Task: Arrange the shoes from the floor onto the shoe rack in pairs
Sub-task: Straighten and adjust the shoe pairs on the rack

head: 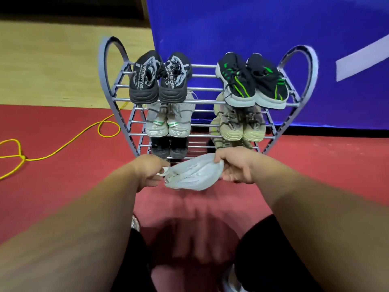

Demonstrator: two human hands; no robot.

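A pale grey-white shoe [192,174] hangs sideways just in front of the bottom tier of the grey metal shoe rack [207,101]. My left hand [150,171] pinches its one end and my right hand [234,165] grips the other end. On the top tier sit a black-and-grey pair [160,77] at the left and a black pair with green stripes [253,80] at the right. The middle tier holds a light grey pair [168,121] and a beige pair [240,125]. A dark pair [169,147] sits low at the left.
The rack stands on a red floor [63,182] against a blue banner [252,28]. A yellow cord [63,147] loops across the floor to the left. My knees in dark clothing [267,249] are at the bottom of the view.
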